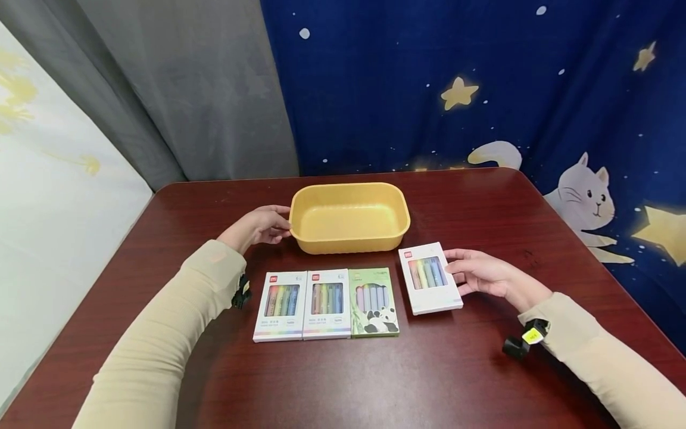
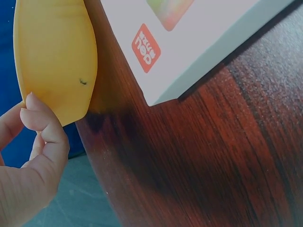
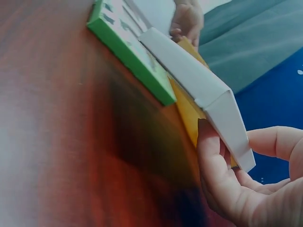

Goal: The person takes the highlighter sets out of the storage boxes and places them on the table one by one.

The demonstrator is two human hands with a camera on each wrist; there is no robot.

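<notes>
My left hand (image 1: 266, 225) pinches the left end of a yellow plastic basin (image 1: 351, 245) with thumb and fingers; the left wrist view shows the thumb at its rim. In my right hand (image 1: 479, 273) is a white box of crayons (image 1: 436, 300), gripped by its right edge and tilted, raised off the table in the right wrist view. Left of it, two similar white crayon boxes, a left one (image 1: 278, 330) and a middle one (image 1: 327, 329), lie side by side. Beside them is a green box with a panda picture (image 1: 370, 275), its window showing pastel sticks.
The dark red wooden table (image 1: 343, 381) has rounded far corners. Behind it hang a grey curtain (image 1: 198, 89) and a blue curtain (image 1: 375, 89) with stars and a cat. A white patterned surface (image 1: 53, 208) stands along the left side.
</notes>
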